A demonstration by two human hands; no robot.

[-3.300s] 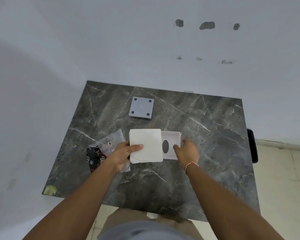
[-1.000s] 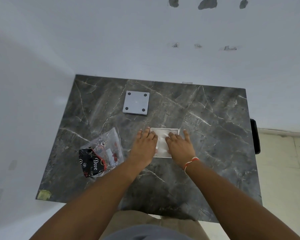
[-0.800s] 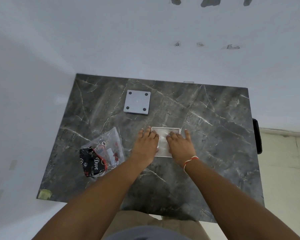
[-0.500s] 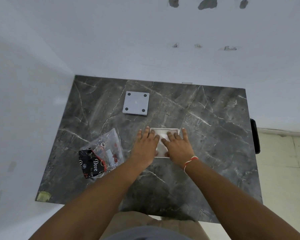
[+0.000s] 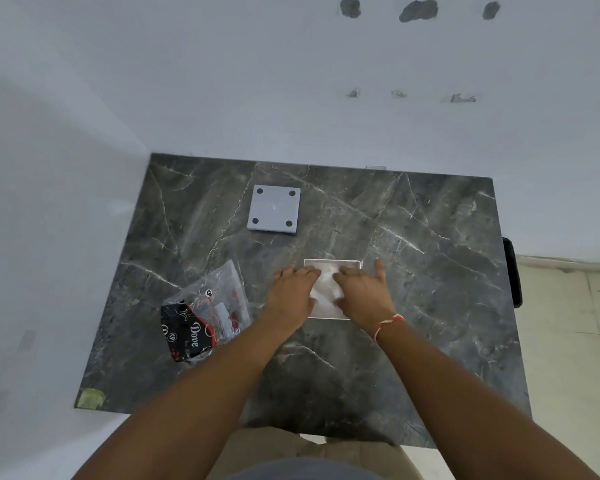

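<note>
Tissue stack [image 5: 326, 289] now lies inside the white box [image 5: 331, 260] at centre frame on the desk [image 5: 430, 306]; seconds ago it was held half over the box. Left hand [image 5: 291, 296] and right hand [image 5: 362, 294] press it flat, fingers straight, neither grip closed on anything. Loading looks nearly done. The box opens upward, its edges square with the desk. It looks almost square, so I cannot tell its long axis.

Table [image 5: 413, 306] dark grey, white-veined; box [image 5: 331, 260] white; tissue [image 5: 326, 289] seemingly white.
</note>
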